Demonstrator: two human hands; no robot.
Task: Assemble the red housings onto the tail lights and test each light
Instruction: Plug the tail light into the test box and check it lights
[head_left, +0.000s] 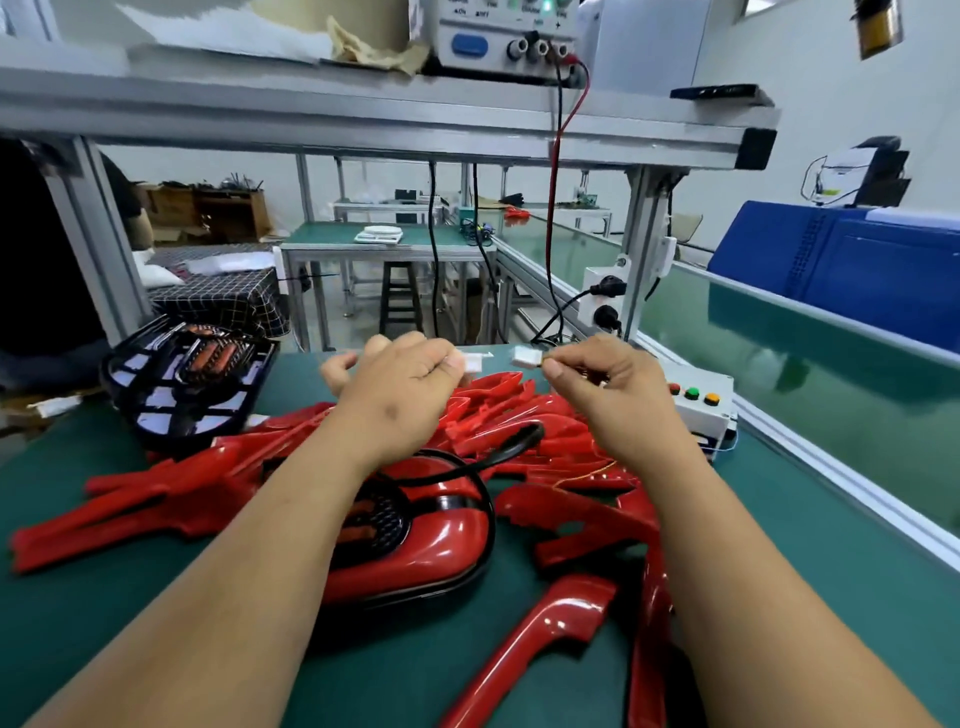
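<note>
- Red housings (145, 493): loose pile across the middle of the green bench (779, 571), from its left side to near the right edge; long curved pieces lie crossed over one another, and one runs off toward the near edge.
- Tail light (441, 540): lies at the bench centre, under and between the forearms, already seated in a glossy red housing. Its black cable (498, 452) loops up and away toward the hands.
- Black tray (156, 436): far-left corner, tilted, with further lamp units in its cells.
- Power supply (498, 41): on the overhead shelf; a red lead (553, 208) hangs down to the far edge.
- Button box (701, 415): at the right edge, just beyond the right wrist.
- Left hand (400, 395): raised over the far edge, thumb and forefinger pinching the white plug (477, 361).
- Right hand (608, 389): level with it, pinching the white socket (525, 357) by its wired end.
- Deciding relation: the two connectors face each other along a left-right line, close but not touching. Both hands are equally near. Nothing stands in the gap.
- Judgement: mating them should call for a short inward push with the faces squared. Keying orientation is too small to read.
</note>
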